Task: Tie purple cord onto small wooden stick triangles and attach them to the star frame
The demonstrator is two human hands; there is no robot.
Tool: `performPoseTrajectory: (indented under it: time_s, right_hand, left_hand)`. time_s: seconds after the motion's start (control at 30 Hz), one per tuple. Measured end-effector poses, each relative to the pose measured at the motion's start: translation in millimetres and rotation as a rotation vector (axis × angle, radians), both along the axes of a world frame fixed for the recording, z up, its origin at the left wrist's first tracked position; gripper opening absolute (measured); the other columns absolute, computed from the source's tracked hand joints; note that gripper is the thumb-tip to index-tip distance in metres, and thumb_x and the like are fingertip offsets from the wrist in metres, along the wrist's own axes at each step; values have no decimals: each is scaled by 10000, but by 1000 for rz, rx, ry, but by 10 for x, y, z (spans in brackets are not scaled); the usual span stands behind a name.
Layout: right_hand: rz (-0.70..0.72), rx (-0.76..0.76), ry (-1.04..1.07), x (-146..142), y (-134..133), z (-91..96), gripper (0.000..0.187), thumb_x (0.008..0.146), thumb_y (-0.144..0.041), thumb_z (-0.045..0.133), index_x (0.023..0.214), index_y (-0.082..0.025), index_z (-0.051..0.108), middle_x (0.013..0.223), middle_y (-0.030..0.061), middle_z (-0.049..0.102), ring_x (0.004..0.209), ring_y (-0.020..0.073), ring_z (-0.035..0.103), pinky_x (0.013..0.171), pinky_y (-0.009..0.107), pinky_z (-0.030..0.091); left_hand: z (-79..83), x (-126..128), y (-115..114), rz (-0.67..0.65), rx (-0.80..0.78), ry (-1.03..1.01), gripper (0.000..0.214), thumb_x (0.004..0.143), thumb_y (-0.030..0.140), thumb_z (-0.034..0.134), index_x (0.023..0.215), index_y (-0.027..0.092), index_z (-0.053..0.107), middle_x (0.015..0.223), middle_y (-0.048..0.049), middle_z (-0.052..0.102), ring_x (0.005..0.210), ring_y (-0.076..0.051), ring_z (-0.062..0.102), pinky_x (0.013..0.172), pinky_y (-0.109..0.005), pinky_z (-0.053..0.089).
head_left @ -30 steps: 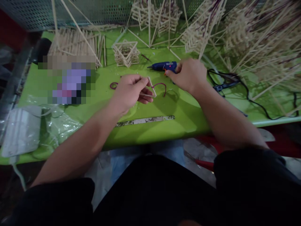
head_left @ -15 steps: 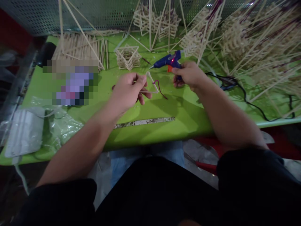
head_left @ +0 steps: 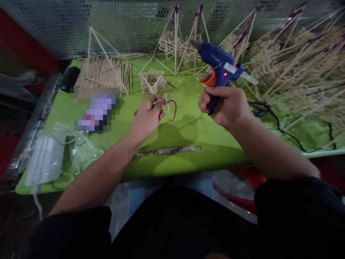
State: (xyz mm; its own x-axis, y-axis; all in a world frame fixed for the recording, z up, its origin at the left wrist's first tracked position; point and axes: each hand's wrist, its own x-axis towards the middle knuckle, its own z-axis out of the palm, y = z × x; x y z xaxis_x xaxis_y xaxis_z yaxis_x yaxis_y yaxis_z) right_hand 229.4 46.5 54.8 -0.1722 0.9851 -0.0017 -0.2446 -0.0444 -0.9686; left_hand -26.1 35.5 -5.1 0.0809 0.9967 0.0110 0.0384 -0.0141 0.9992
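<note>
My right hand [head_left: 225, 104] is wrapped round the handle of a blue hot glue gun [head_left: 215, 59] with an orange trigger and a glowing red light. Its nozzle points up and to the left, and a glue stick juts from the back. Between the closed fingers of my left hand [head_left: 149, 113] is a small frame of thin wooden sticks [head_left: 167, 104], partly hidden by the fingers. A dark red cord [head_left: 175, 109] hangs from the frame in a loop. Just beyond my left hand stands a small stacked-stick basket [head_left: 152, 82] on the green table [head_left: 183, 133].
Loose wooden sticks [head_left: 101, 73] lie at the back left beside a tall stick frame [head_left: 104, 52]. Several finished stick pieces [head_left: 280, 61] crowd the back right. A blurred-out phone-like object [head_left: 97, 111], a white power strip [head_left: 45, 158], a flat strip [head_left: 168, 151] and a black cable [head_left: 285, 133] lie about.
My right hand has lifted the glue gun off the table toward me and turned its nozzle upward. My left hand has tilted the small stick frame, and its cord now curls.
</note>
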Motion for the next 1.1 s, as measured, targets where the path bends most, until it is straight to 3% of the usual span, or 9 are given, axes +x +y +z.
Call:
performPoseTrajectory:
  time_s: [0.1,0.23,0.33,0.43,0.53,0.67,0.83,0.93,1.1]
  right_hand:
    - [59,-3,-47,-25,-17,5,380,789,-480,949,1034,-260,759,634,-42,599,567,187,588,595,363,495]
    - [32,-54,22,32,-25,-263,337,820,-482,974,946,-247,768,647,-26,612,585,178,593,597,346,497]
    - [94,-185,42,126,-70,-457,405,773,-513,1050,880,-229,782,750,13,686,622,169,622,551,310,471]
    - [181,-185,-13,220,-136,-523,395,871,-585,1013,962,-231,865,864,56,756,661,182,647,535,320,482]
    - [237,-81,-46,282,-200,-468,341,992,-582,931,1115,-264,920,969,84,822,720,203,707,567,335,530]
    - [217,41,-46,315,-260,-325,252,1010,-526,936,1063,-280,929,1211,100,875,805,205,807,598,317,594]
    - [155,120,-205,312,-335,-243,324,977,-562,973,1016,-250,894,1024,78,882,795,202,804,683,320,669]
    - [152,186,-249,310,-417,-267,313,1026,-559,926,1016,-251,869,937,57,845,797,205,794,718,336,669]
    - [133,276,-257,329,-553,-341,213,1038,-492,923,1004,-293,854,1005,41,828,830,226,767,728,386,665]
  left_hand:
    - [-46,37,-25,12,9,-5,255,1167,452,726,1000,267,673,699,29,540,548,-144,439,500,-269,263]
    - [-83,90,-62,7,-65,-37,84,1158,234,670,1092,250,718,747,17,620,586,-133,503,535,-244,334]
    - [-100,100,-69,-21,-101,-62,151,1117,132,651,1179,240,736,772,11,667,638,-140,574,561,-229,408]
    - [-86,83,-55,-32,-108,-78,73,1110,226,733,1182,224,747,800,-1,709,656,-139,619,591,-236,494]
    - [-39,52,-30,26,-128,-107,197,1062,349,853,1158,215,747,773,-3,721,618,-140,630,584,-248,546]
    - [21,12,-12,92,-100,-110,235,1049,424,901,1101,218,802,749,-6,710,614,-129,638,545,-221,544]
    - [-11,2,-20,108,54,-100,484,1007,655,923,1028,182,821,681,3,668,531,-98,573,450,-179,457]
    - [-59,19,-22,79,111,-164,493,986,657,950,1003,185,809,648,29,633,485,-81,537,418,-163,412]
    - [-87,62,-53,18,218,-236,471,994,654,945,1003,212,783,608,61,579,449,-85,503,408,-183,386]
